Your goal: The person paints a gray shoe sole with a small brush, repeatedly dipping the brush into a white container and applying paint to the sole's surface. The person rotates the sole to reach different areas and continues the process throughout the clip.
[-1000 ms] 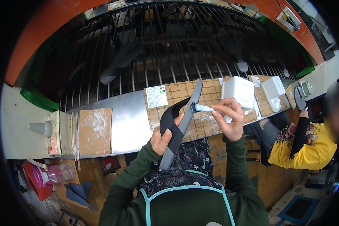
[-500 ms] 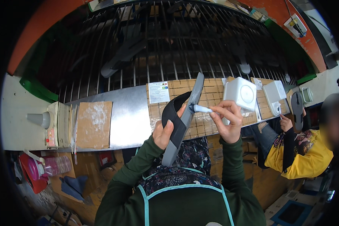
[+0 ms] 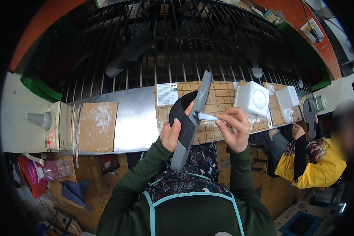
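My left hand (image 3: 171,134) grips a grey-and-black slide sandal (image 3: 185,135), tilted over the bench's (image 3: 133,118) front edge. My right hand (image 3: 236,128) pinches a pale applicator (image 3: 207,117), tip at the sole beside the strap. White square container (image 3: 251,96) just beyond right hand, which partly hides it. Sandal blocks part of the taped cardboard sheet (image 3: 220,94). Left: white-smeared cardboard (image 3: 98,126), grey cone (image 3: 43,120). Ahead: metal bars (image 3: 169,74). Right: second white container (image 3: 286,97), person in yellow (image 3: 326,169) holding a dark sole (image 3: 310,118).
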`<state>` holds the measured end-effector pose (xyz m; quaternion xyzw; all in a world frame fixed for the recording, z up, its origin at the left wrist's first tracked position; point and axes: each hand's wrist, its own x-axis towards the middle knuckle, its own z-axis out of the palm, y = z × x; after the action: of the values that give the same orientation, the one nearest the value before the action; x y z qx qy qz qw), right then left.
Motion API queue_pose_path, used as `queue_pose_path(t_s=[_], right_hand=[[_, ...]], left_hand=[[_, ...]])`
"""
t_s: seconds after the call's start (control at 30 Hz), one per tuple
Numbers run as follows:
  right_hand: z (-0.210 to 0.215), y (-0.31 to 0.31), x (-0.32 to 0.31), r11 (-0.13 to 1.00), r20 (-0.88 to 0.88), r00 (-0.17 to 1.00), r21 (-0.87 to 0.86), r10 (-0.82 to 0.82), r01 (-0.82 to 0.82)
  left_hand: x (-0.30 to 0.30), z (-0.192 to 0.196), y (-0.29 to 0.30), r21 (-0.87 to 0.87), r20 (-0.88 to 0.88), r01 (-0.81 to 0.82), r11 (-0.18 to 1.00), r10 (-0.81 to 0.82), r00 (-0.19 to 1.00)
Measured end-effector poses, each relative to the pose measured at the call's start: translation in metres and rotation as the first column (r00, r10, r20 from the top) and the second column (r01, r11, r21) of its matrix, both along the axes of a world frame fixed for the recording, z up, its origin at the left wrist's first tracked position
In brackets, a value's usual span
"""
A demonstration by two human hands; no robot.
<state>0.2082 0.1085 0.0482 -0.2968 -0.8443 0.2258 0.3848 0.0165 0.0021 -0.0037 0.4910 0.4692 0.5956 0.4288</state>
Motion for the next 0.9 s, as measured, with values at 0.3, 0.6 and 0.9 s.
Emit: queue_pose_path(t_s=[0.3, 0.6, 0.9], right_hand=[[0.001, -0.006, -0.002, 0.999, 0.041, 0.999, 0.043, 0.004, -0.006], [-0.004, 0.002, -0.013, 0.933, -0.283, 0.959, -0.341, 0.015, -0.115], [0.01, 0.001, -0.01, 0.949, -0.026, 0.974, -0.219, 0.227, -0.227]], left_hand=[[0.001, 0.003, 0.004, 0.054, 0.037, -0.014, 0.998, 0.012, 0.999], [0.016, 0.004, 0.007, 0.147, 0.585, 0.097, 0.984, -0.166, 0.793], [0.01, 0.005, -0.001, 0.006, 0.814, 0.039, 0.999, -0.027, 0.58]])
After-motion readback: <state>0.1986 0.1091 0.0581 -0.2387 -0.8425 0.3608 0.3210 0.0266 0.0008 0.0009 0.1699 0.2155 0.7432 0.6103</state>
